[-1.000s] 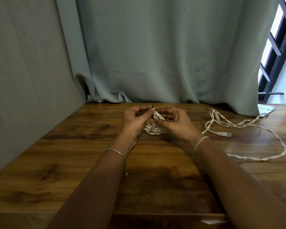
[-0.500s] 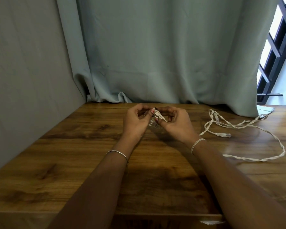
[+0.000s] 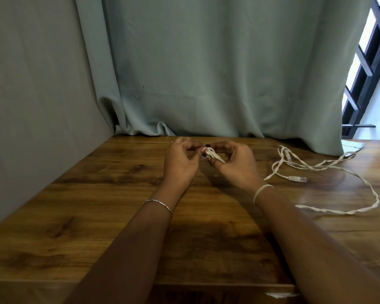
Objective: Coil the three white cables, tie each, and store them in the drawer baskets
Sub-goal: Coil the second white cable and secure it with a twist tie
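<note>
A small coiled white cable (image 3: 213, 155) is held just above the wooden table (image 3: 97, 216), between both hands at the far middle. My left hand (image 3: 181, 163) pinches its left end with curled fingers. My right hand (image 3: 237, 164) grips the coil from the right, and a small dark tie shows at its top. Most of the coil is hidden by my fingers. A second white cable (image 3: 329, 172) lies loose and uncoiled on the table to the right, its clear plug (image 3: 297, 179) pointing right. No drawer or basket is in view.
A grey-green curtain (image 3: 206, 73) hangs along the table's back edge and a grey wall (image 3: 31, 95) bounds the left side. A window with dark bars (image 3: 369, 62) is at the right. The table's front edge (image 3: 206, 284) is near me.
Both hands have lifted the coil slightly and drawn it tighter between the fingers; the loops hanging below a second ago are now tucked into my hands. The loose cable has not moved.
</note>
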Motion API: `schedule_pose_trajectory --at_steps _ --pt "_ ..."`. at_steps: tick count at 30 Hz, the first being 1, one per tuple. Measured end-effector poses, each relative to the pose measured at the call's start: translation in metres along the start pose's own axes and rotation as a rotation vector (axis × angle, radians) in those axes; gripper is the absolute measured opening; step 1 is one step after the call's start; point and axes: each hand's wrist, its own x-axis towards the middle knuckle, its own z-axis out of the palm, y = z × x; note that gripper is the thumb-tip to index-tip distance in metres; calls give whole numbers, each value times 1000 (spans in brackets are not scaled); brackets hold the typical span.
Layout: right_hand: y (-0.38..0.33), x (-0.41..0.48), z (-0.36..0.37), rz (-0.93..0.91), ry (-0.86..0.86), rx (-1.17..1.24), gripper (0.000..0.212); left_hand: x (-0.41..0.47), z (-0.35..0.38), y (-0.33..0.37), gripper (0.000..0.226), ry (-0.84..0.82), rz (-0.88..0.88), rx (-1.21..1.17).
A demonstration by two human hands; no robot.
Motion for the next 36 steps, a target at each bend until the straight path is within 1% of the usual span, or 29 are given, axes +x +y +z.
schedule_pose_trajectory --at_steps 3,7,11,13,16,20,23,25,28,31,33,36 --pt "-2 -2 -1 -17 13 -20 26 1 0 1 13 -20 -68 -72" --pt "-5 -5 -3 -58 22 -107 26 -1 1 3 18 -69 -105 -92" --pt "-3 -5 -3 -95 13 -183 25 -1 -1 3 10 -155 -156 -62" --pt "-3 -5 -4 -108 -4 -182 26 0 -3 2 10 -174 -166 -70" --pt "1 -3 -2 -99 -30 -113 27 2 -8 2 21 -163 -155 -102" --pt "2 -1 1 -74 -54 2 31 3 -8 2 19 -129 -149 -127" --pt "0 -3 0 -72 -39 54 36 3 -6 0 18 -125 -158 -116" --pt "0 -3 0 -73 -39 65 34 3 -6 0 15 -131 -144 -107" --pt "0 -1 0 -67 -44 147 34 3 -5 -1 17 -142 -135 -125" --pt "-3 -1 -1 -36 -64 272 41 3 -5 -1 21 -139 -136 -172" --pt "-6 -2 -1 -11 -86 355 37 2 -5 1 21 -144 -124 -201" --pt "-10 -1 -2 25 -115 470 33 1 -3 0 19 -108 -75 -197"
